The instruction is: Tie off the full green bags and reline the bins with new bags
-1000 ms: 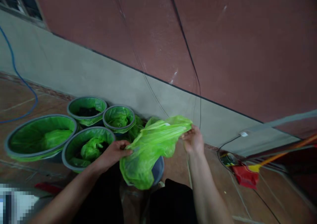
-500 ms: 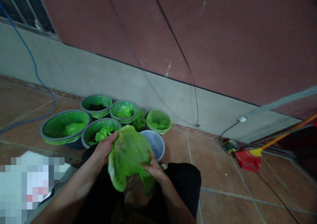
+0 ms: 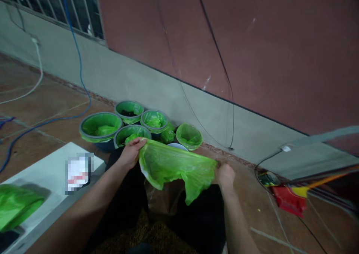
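A translucent lime-green plastic bag (image 3: 176,168) stretches wide between my hands, its top edge pulled taut and its lower part sagging. My left hand (image 3: 131,153) pinches the bag's left corner, and my right hand (image 3: 226,175) grips the opposite corner. Just behind the bag, a pale unlined bin (image 3: 178,146) shows only a sliver of its rim. The rest of it is hidden. Several round bins lined with green bags, the nearest (image 3: 131,134), stand beyond my left hand.
A white slab (image 3: 47,171) at lower left holds a loose green bag (image 3: 15,207) and a pixelated object (image 3: 78,171). Behind the bins rises a grey-and-maroon wall (image 3: 168,85) with hanging cables. A red dustpan (image 3: 288,199) and an orange-handled broom (image 3: 325,181) lie to the right.
My hands have moved apart, spreading the bunched bag wide. The view has turned left, bringing the white slab and the loose green bag into sight. The pale bin is now mostly hidden.
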